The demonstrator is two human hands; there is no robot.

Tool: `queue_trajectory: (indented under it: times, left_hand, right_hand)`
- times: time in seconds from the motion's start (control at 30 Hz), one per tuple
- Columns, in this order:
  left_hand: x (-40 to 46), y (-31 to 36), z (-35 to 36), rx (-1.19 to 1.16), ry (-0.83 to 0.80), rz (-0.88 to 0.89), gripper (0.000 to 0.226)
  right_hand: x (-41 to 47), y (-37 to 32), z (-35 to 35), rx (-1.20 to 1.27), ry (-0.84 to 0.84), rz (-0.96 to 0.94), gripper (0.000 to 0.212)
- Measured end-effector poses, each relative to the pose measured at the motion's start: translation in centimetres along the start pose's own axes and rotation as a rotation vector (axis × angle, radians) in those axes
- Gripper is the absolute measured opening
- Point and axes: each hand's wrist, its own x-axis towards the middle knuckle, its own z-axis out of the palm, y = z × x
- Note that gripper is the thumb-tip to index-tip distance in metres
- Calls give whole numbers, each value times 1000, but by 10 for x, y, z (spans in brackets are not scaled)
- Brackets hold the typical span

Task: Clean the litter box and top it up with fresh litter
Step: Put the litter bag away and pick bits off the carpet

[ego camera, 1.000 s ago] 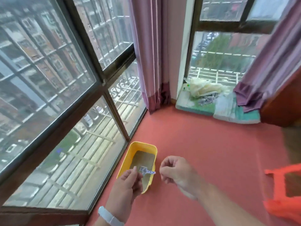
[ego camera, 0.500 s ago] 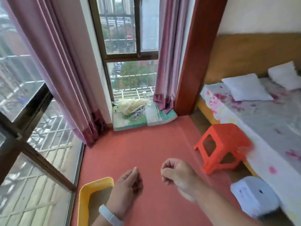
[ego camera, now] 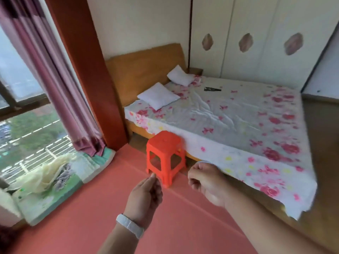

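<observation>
**Both hands up, litter box out of frame**

Bed fills the right half, floral sheet hanging over the near edge, wooden headboard against the wall. Two white pillows at the head, a dark flat object further along the sheet (too blurred to name). Pink curtain hangs at left beside a red-brown post, window behind it. Red floor under me. A folded mat lies by the window with crumpled pale cloth on top. Orange stool stands upright just beside the bed's near edge.

My left hand is raised in front of the stool, fingers loosely curled, thumb and forefinger close together; cannot tell if anything is pinched there. White band on that wrist. My right hand is in a loose fist, nothing visible in it, near the hanging sheet.

Litter box: not in this view, neither is any scoop or litter.
</observation>
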Motion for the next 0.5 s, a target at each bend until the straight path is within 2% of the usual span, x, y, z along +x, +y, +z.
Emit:
queue_trajectory:
  times: [0.17,0.5]
  left_hand:
    - [42,-26,107,66,-146,-41,17]
    - [97,-85,327,167,-278,-83,28]
  right_hand:
    - [-1,-17,-97,96,151,-30,28]
    - [10,-48,-310,189,320,-94,24]
